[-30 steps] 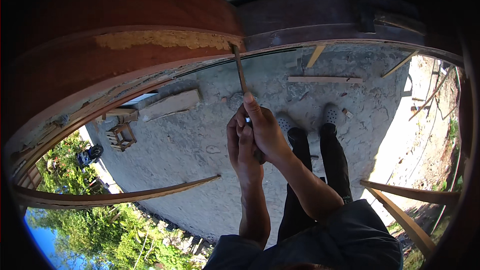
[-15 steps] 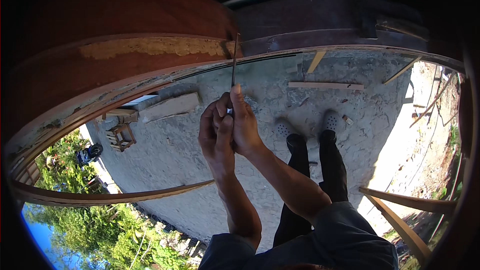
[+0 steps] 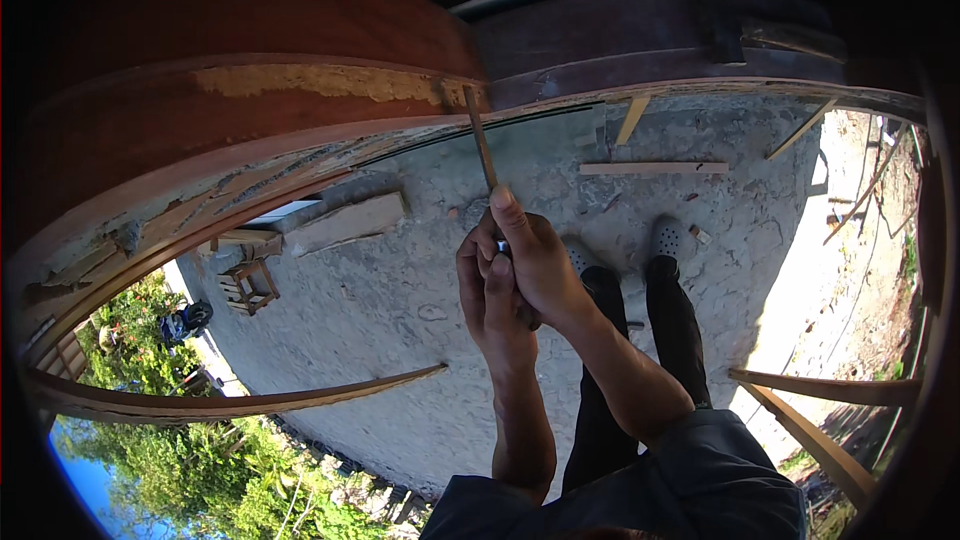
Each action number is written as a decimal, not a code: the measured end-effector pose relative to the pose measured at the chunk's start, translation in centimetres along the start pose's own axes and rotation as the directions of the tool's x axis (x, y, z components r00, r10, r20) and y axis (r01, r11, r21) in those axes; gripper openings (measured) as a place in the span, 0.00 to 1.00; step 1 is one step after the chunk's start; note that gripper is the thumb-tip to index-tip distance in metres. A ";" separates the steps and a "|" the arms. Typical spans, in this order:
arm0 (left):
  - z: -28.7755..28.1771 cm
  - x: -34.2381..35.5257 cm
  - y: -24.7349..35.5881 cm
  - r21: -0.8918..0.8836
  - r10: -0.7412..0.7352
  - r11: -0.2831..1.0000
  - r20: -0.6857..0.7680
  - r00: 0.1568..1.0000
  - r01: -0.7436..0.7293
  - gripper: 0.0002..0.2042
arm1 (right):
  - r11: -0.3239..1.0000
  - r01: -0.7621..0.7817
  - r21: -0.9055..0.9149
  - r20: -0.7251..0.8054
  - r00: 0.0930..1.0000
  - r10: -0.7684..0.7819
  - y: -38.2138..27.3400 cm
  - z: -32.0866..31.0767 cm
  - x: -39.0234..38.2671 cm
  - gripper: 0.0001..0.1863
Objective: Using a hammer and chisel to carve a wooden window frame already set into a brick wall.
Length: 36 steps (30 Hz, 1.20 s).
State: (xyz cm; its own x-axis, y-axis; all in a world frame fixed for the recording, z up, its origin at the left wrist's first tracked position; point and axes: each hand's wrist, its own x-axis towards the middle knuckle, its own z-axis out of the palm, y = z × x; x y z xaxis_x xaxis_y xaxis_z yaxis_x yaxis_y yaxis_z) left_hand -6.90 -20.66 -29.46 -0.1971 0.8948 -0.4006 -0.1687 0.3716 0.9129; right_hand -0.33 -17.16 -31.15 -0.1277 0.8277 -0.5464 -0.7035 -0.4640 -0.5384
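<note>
My right hand (image 3: 535, 265) and left hand (image 3: 490, 310) are closed together around the handle of a long narrow flat tool (image 3: 482, 145), perhaps a chisel or file, which points upward. Its tip touches the reddish-brown wooden beam (image 3: 330, 10) at the right end of a rough, light tan patch (image 3: 320, 80) along its edge. A dark brown beam (image 3: 610, 30) adjoins it on the right. The lower ends of my fingers and most of the handle are hidden.
My clog-shod feet (image 3: 667, 238) stand on a rough concrete floor (image 3: 390, 390) with planks (image 3: 340, 222) and a small wooden crate (image 3: 248, 287). Timber braces (image 3: 240, 400) cross low at both sides. A blue motorbike (image 3: 183, 323) and greenery are at left.
Half a second ago my hands and the tool were further left and the tool stood more upright; they have since swung back right and down, close to where they were a second ago.
</note>
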 end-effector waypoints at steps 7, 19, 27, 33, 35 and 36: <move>3.6 -0.1 -0.5 0.200 0.169 0.970 -0.148 0.974 -0.138 0.21 | 0.981 -0.107 -0.163 0.158 0.979 0.133 -2.2 -1.0 1.7 0.35; 3.9 -1.2 -0.1 -0.114 0.100 0.988 -0.036 0.994 -0.103 0.18 | 0.967 0.034 -0.252 0.110 0.994 -0.007 -3.9 -1.2 0.1 0.37; 3.3 -1.3 0.5 -0.032 0.123 0.992 -0.069 0.990 -0.125 0.19 | 0.997 -0.028 -0.075 0.060 0.998 0.033 -2.9 -0.7 -0.5 0.37; 3.4 -1.1 1.6 -0.054 0.135 0.989 -0.029 0.990 -0.136 0.21 | 0.994 0.036 -0.105 0.110 0.994 -0.024 -3.4 0.1 0.0 0.34; 3.4 -1.7 1.4 0.058 0.194 0.979 -0.001 0.981 -0.194 0.22 | 0.993 0.075 -0.086 0.073 0.995 -0.069 -3.7 -0.7 -1.9 0.34; 3.5 -2.4 1.2 0.017 0.177 0.984 0.013 0.984 -0.178 0.22 | 0.992 0.111 -0.062 0.026 0.994 -0.109 -3.9 -1.0 -2.8 0.33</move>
State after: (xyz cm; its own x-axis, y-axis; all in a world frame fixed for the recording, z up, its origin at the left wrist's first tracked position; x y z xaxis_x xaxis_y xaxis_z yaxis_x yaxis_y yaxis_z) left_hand -3.21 -21.47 -27.11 -0.2109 0.9498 -0.2312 -0.1147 0.2109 0.9708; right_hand 3.43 -17.97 -28.17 -0.0682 0.8813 -0.4676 -0.6686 -0.3882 -0.6343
